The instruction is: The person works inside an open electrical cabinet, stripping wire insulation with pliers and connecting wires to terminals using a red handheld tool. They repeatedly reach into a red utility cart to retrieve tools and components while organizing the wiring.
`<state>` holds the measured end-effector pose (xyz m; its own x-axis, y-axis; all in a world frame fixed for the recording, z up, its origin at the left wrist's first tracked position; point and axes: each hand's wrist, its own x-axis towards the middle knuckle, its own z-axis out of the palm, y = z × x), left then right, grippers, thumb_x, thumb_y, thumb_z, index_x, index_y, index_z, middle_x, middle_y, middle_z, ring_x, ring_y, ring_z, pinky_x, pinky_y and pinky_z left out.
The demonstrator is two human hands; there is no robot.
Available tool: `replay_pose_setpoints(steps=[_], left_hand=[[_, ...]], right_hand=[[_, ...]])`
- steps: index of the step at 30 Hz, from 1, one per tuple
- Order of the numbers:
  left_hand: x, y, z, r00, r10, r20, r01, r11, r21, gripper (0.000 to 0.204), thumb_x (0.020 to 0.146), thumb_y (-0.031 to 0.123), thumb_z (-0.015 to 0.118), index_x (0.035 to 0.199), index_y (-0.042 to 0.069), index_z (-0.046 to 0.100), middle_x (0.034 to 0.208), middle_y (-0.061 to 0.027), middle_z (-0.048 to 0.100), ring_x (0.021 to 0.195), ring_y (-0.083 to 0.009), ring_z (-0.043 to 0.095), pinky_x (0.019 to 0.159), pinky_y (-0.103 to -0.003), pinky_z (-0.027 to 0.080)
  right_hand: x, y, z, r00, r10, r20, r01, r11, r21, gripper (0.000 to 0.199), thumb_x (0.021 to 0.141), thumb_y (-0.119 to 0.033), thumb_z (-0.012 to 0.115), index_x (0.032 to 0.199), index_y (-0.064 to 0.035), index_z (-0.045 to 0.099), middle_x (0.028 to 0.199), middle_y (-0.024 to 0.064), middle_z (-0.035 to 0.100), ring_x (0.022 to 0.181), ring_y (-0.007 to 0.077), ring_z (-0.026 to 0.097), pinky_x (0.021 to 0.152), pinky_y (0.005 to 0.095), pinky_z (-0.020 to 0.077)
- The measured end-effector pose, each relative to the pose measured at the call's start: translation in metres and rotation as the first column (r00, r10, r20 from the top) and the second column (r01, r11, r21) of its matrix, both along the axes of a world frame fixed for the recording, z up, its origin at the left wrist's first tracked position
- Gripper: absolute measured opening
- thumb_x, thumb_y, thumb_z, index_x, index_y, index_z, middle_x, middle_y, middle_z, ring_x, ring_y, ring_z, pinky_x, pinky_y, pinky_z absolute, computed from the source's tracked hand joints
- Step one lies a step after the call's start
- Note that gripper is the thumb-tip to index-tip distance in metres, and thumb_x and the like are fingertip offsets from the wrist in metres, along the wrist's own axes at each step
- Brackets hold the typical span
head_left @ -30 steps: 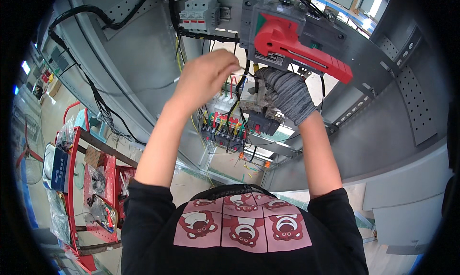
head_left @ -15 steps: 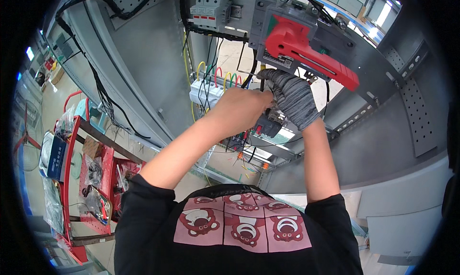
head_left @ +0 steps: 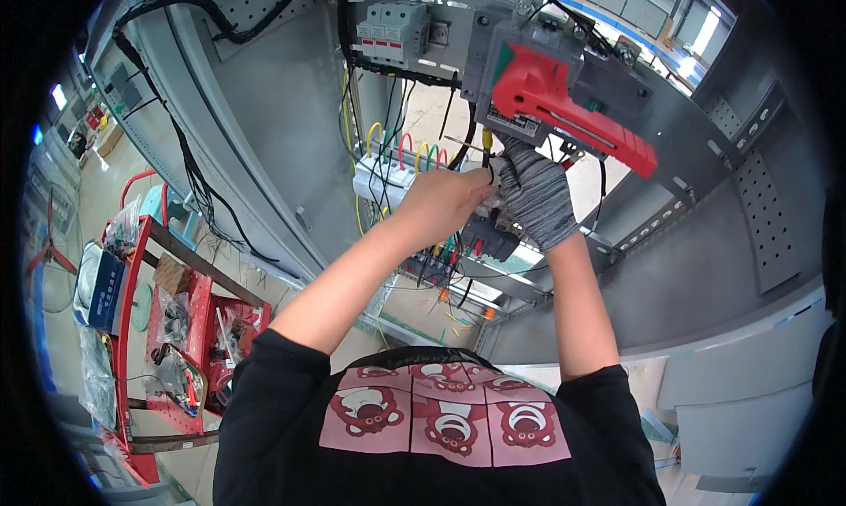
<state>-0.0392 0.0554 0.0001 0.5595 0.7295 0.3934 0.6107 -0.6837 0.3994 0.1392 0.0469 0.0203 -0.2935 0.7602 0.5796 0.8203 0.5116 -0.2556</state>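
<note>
Grey-gloved right hand [head_left: 535, 199] stayed gripping the black component [head_left: 490, 234]; bare left hand [head_left: 445, 202] had dropped beside it, closed, probably pinching the yellow-tipped wire [head_left: 485, 147].

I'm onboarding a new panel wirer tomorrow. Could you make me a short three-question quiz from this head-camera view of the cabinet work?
1. True or false: the right hand wears a grey knit glove, while the left hand is bare.
2. What colour is the long switch handle mounted just above both hands?
3. Where does the red tool cart stand?
A. To the person's left, outside the cabinet
B. On the right, against the perforated rail
C. Inside the cabinet, under the breakers

Key
1. True.
2. Red.
3. A.
</note>
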Motion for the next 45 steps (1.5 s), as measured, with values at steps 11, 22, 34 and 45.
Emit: replay_pose_setpoints(steps=[11, 22, 34, 45], left_hand=[[-0.041, 0.029, 0.060, 0.973, -0.044, 0.227, 0.035, 0.998, 0.048, 0.016, 0.092, 0.012, 0.051, 0.096, 0.000, 0.061, 0.084, -0.0143, 0.062, 0.076, -0.0272, 0.061, 0.071, -0.036, 0.048], [-0.010, -0.041, 0.042, 0.985, -0.046, -0.167, 0.079, 0.978, 0.193, 0.008, 0.090, 0.013, 0.053, 0.092, 0.005, 0.055, 0.078, -0.0118, 0.063, 0.076, -0.0365, 0.063, 0.062, -0.045, 0.048], [-0.005, -0.016, 0.013, 0.972, 0.024, -0.232, -0.009, 0.998, 0.068, 0.014, 0.083, 0.009, 0.054, 0.097, 0.007, 0.058, 0.082, -0.0137, 0.065, 0.080, -0.0335, 0.065, 0.065, -0.043, 0.050], [-0.039, 0.023, 0.040, 0.983, 0.141, 0.116, -0.152, 0.984, 0.092, 0.014, 0.090, 0.011, 0.051, 0.096, 0.008, 0.064, 0.086, -0.0153, 0.064, 0.077, -0.0346, 0.064, 0.067, -0.042, 0.049]], right_hand=[[0.009, -0.005, 0.022, 0.983, 0.185, 0.025, -0.183, 0.982, -0.052, 0.036, 0.080, -0.003, 0.054, 0.115, -0.0085, 0.064, 0.099, 0.0164, 0.067, 0.087, 0.0316, 0.065, 0.079, 0.0368, 0.0523], [-0.012, -0.011, 0.019, 0.897, -0.090, 0.434, 0.081, 0.996, 0.040, 0.038, 0.078, -0.013, 0.062, 0.117, -0.0143, 0.064, 0.083, 0.0131, 0.064, 0.077, 0.0298, 0.065, 0.068, 0.0415, 0.0518], [-0.003, -0.009, 0.011, 0.992, -0.063, 0.113, 0.060, 0.998, 0.034, 0.043, 0.078, -0.007, 0.059, 0.120, -0.0101, 0.061, 0.087, 0.0169, 0.065, 0.078, 0.0327, 0.064, 0.069, 0.0416, 0.0529], [0.006, -0.009, 0.023, 0.988, 0.153, -0.014, -0.153, 0.988, -0.025, 0.045, 0.080, 0.000, 0.053, 0.121, -0.0160, 0.063, 0.097, 0.0178, 0.068, 0.083, 0.0312, 0.066, 0.075, 0.0367, 0.0536]])
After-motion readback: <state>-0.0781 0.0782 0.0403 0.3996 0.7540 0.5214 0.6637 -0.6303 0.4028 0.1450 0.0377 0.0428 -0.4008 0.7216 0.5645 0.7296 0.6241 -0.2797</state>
